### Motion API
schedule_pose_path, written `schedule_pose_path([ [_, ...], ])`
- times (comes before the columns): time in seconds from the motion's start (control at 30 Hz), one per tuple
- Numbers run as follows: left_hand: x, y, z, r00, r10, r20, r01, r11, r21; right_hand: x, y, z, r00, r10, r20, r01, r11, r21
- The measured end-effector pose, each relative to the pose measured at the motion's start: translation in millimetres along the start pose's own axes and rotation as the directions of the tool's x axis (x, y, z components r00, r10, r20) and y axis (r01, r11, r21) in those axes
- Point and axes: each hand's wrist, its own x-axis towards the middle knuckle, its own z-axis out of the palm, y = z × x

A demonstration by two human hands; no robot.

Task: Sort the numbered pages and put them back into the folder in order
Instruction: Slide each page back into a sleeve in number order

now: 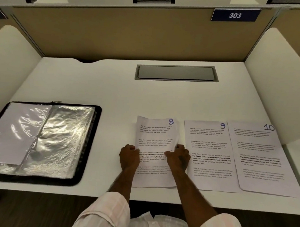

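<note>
Three printed pages lie in a row near the desk's front edge. Page 8 [155, 131] is leftmost, page 9 [211, 152] is in the middle and page 10 [260, 155] is at the right, overlapping page 9's edge. My left hand [129, 156] grips page 8's left edge. My right hand [178, 158] grips its right edge, and the sheet bows slightly between them. The black zip folder [89, 144] lies open at the left, its shiny plastic sleeves [56, 134] showing, with a white sheet in the left sleeve.
A white desk [111, 93] is closed in by a tan back panel and white side dividers. A grey cable hatch [176, 73] sits in the desktop behind the pages. A blue label reading 303 [235, 15] hangs on the back panel.
</note>
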Motion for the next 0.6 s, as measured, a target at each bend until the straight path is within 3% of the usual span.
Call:
schedule_pose_path([
  [0.1, -1, 1, -8, 1.000, 0.015, 0.008, -0.015, 0.999, -0.045, -1, 2, 0, 1.000, 0.008, 0.027, -0.008, 1.000, -0.011],
  [0.33, 15, 6, -48, 0.994, 0.109, 0.007, -0.107, 0.987, -0.122, -9, -19, 3, 0.997, -0.075, 0.004, 0.071, 0.957, 0.280],
  [0.47, 39, 5, -84, 0.989, 0.149, 0.001, -0.146, 0.972, -0.184, -22, -46, 6, 0.986, -0.159, 0.049, 0.137, 0.943, 0.303],
  [0.6, 70, -7, -126, 0.980, 0.197, 0.016, -0.191, 0.963, -0.191, -44, -78, 23, 0.973, -0.232, -0.007, 0.225, 0.937, 0.267],
])
